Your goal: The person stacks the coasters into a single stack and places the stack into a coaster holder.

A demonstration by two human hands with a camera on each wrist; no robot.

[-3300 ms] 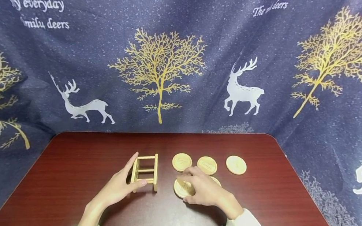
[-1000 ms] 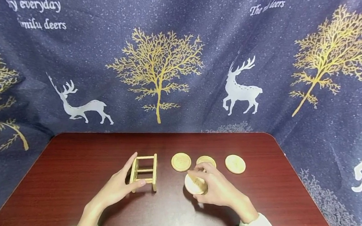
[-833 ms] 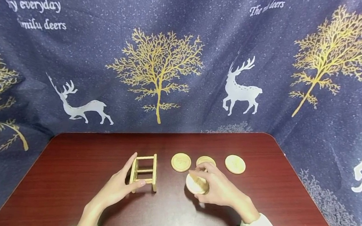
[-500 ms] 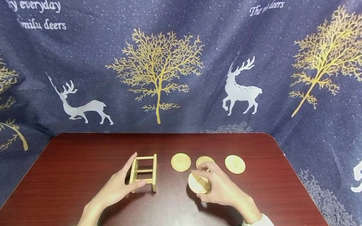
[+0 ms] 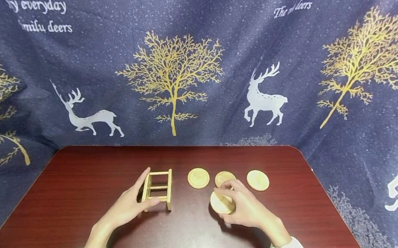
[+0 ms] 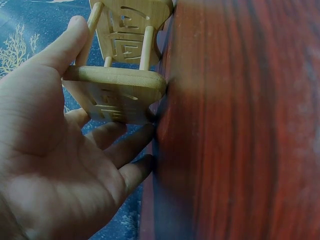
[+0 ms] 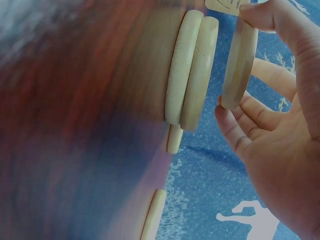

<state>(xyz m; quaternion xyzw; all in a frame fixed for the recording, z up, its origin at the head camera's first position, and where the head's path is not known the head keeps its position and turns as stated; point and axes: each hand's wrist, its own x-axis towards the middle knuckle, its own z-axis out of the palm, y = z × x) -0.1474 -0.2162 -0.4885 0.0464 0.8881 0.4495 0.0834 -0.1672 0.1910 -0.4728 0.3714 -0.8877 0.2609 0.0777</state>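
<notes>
A small wooden coaster rack (image 5: 170, 189), with two side panels joined by rods, stands left of centre on the table. My left hand (image 5: 125, 205) grips it, thumb across the front rod and fingers behind the left panel (image 6: 115, 92), which has cut-out patterns. Between thumb and fingers, my right hand (image 5: 244, 209) holds a round wooden coaster (image 5: 220, 203) by its edge. The right wrist view shows this coaster (image 7: 240, 65) raised just above two stacked coasters (image 7: 192, 70), with a gap between. In the head view the held coaster and the hand hide that stack.
Behind the right hand, three more coasters lie in a row: a left one (image 5: 198, 178), a middle one (image 5: 225, 178) partly covered by fingers, and a right one (image 5: 258, 180). A dark blue cloth (image 5: 207, 80) hangs along the back edge of the reddish table (image 5: 99, 170).
My right hand has shifted to the right with the coaster, away from where the coaster was 3.3 seconds ago. The left hand and the rack have stayed in place.
</notes>
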